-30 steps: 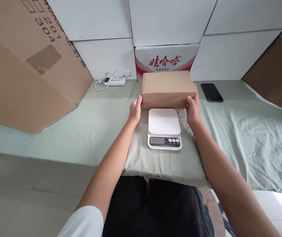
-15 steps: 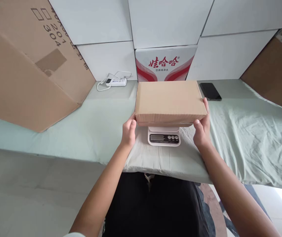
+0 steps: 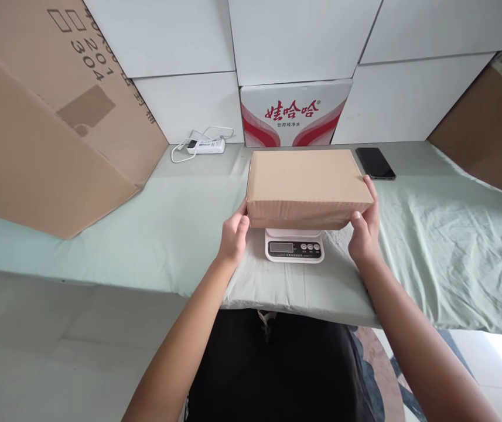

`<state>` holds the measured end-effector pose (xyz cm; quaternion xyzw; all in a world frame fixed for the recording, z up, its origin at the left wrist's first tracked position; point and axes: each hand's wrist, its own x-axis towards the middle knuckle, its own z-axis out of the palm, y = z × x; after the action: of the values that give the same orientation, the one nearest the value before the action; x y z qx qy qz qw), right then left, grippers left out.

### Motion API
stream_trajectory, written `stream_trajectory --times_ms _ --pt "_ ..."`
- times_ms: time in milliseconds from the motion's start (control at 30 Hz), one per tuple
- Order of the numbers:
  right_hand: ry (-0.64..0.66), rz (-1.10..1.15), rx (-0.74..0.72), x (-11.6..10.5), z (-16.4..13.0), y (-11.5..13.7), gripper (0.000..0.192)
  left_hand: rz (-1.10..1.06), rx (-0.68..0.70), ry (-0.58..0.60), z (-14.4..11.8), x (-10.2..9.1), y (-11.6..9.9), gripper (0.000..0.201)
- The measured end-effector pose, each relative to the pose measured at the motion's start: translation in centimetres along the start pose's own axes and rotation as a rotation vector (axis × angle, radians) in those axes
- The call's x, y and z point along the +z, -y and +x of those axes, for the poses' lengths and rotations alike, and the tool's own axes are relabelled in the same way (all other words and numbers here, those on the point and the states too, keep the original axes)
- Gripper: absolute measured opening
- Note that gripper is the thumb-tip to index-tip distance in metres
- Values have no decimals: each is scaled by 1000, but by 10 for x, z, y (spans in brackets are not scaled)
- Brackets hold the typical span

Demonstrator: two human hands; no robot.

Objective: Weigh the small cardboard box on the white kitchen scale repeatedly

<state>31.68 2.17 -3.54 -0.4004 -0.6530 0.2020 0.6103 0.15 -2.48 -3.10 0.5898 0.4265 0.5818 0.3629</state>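
My left hand is curled part-open against the left end of the small brown carton, thumb by the near lower corner; how far its other fingers reach under the carton I cannot tell. My right hand spans the opposite end, thumb at the front face near the corner and one finger extended up along the side, so that the carton is held between my two palms. The carton lies level, directly over the white kitchen scale, hiding most of its platform; whether the two touch I cannot tell. The scale's display and three buttons face me, on a pale green cloth. Beyond my right hand lies a black phone; to the far left, a white power strip with its looped cable. Behind the carton stands a white box with red lettering; a large cardboard box flanks the left side.
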Motion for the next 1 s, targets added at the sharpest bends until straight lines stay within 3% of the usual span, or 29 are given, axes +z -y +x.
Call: stream_trajectory --times_ms 233,400,567,700,833,900,1000 --pt "-13 5 31 0 0 -3 89 -32 0 7 -1 -1 1 83" --pt "-48 -7 6 -2 1 2 84 -42 -14 -62 -3 1 1 88" --pt "10 14 43 -3 0 -2 85 -39 32 -14 -1 -2 1 87" --pt "78 91 44 -3 21 2 98 -20 136 -45 24 -13 -12 84" --pt "67 122 -57 5 65 20 101 -63 193 -22 68 -12 -27 82" --pt "42 118 -58 12 85 20 105 -103 154 -3 88 -2 -21 85" --pt "35 108 40 27 103 -6 117 -137 83 -39 109 15 8 90"
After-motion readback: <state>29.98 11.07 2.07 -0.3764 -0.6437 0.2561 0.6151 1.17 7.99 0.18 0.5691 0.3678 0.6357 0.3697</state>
